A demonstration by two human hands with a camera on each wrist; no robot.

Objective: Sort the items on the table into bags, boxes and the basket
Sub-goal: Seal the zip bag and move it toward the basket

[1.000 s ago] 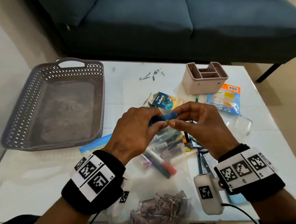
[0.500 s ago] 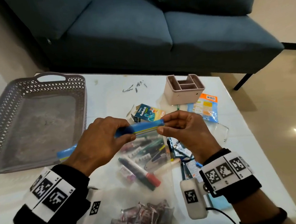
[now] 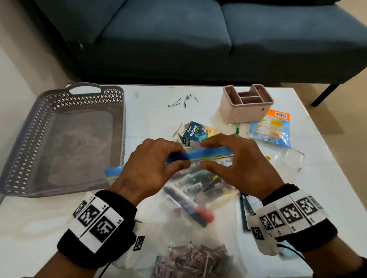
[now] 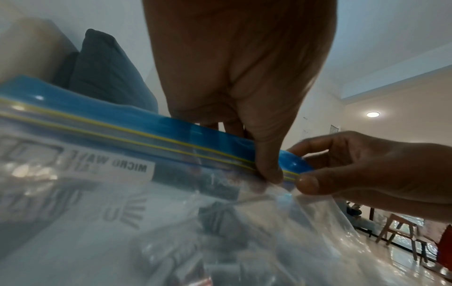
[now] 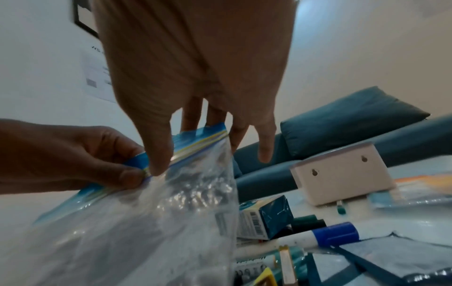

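A clear zip bag [image 3: 194,188] with markers and pens inside lies mid-table, its blue zip strip [image 3: 214,153] raised. My left hand [image 3: 185,160] pinches the strip between thumb and fingers. Right beside it, my right hand [image 3: 203,160] pinches the same strip, its other fingers spread along the top. The left wrist view shows the left hand [image 4: 269,174] gripping the strip [image 4: 146,123], with the right hand's thumb [image 4: 308,181] against it. In the right wrist view both the right hand [image 5: 159,166] and the left hand [image 5: 132,178] pinch the strip [image 5: 203,135].
An empty grey basket [image 3: 121,125] stands at the left. A pink divided box [image 3: 247,112] sits at the back right, with a medicine carton [image 3: 194,130] and an orange-blue packet [image 3: 271,130] near it. A second clear bag [image 3: 191,264] of small wrapped pieces lies near me. A blue sofa [image 3: 192,29] stands behind the table.
The zip strip, bunched between my fingertips a second ago, is now stretched out straight. My hands slid along it and lowered slightly. The head camera shifted.
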